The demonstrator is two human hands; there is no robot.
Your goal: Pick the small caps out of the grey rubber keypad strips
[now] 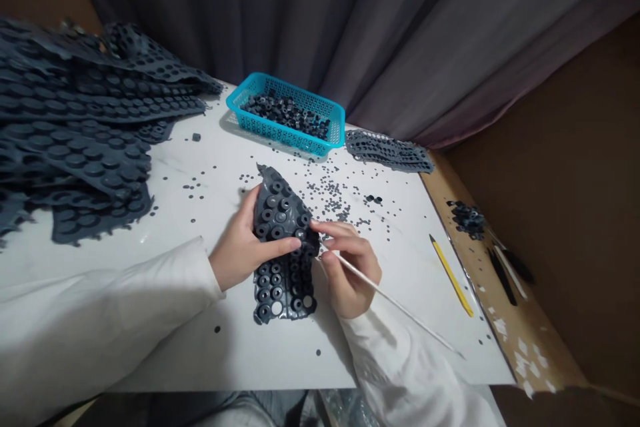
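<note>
My left hand (245, 240) grips a dark grey moulded rubber sheet (280, 213) by its left side, thumb laid across the front. Rows of raised round rings cover the sheet, and two white holes show near its lower edge. A thin white stick (395, 301) is pinched in my right hand (353, 267), slanting down to the right. The stick's upper tip lies at the sheet's right edge, where the fingers partly hide it. My right fingertips touch that same edge.
Behind the sheet stands a blue plastic basket (285, 133) of small dark rubber pieces. Large rubber sheets (90, 113) are heaped at left. A perforated sheet (390, 152) lies at back right, a yellow pencil-like stick (451, 275) at right. Small dark discs litter the white tabletop (170, 340).
</note>
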